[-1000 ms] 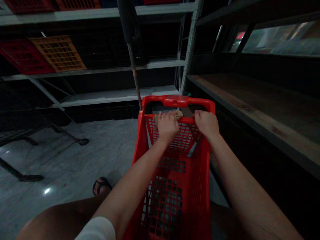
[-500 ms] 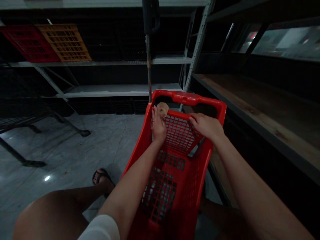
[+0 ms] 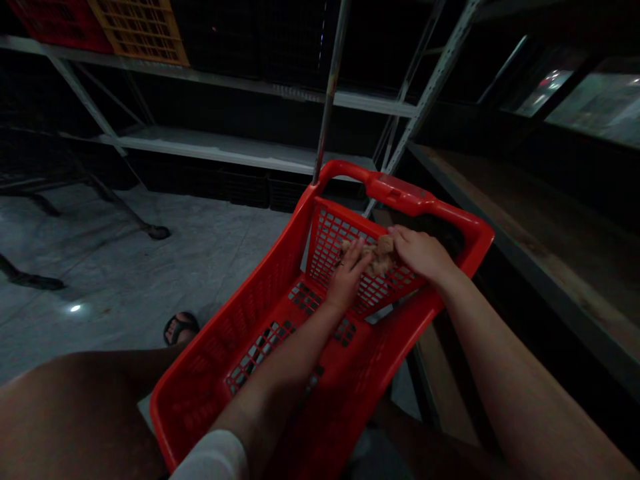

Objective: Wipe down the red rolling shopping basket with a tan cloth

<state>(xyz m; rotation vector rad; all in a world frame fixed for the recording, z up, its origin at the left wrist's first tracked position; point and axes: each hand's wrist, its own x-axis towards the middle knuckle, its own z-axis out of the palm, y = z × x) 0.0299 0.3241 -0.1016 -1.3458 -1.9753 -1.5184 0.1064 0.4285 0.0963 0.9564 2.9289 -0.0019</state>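
A red plastic shopping basket lies tilted across my lap, its handle at the far end. Both of my hands reach inside it to the far mesh wall. My left hand presses a crumpled tan cloth against the mesh, fingers curled on it. My right hand grips the same cloth from the right, fingers closed over it. A metal pole rises from the basket's far left corner.
Metal shelving runs along the back, with red and orange crates on an upper shelf. A wooden shelf extends on the right. Grey tiled floor lies to the left, with my sandalled foot and rack legs.
The basket has tipped further to the left and lower in view. My left hand carried the cloth from the top left rim down onto the inner mesh wall, where my right hand joined it.
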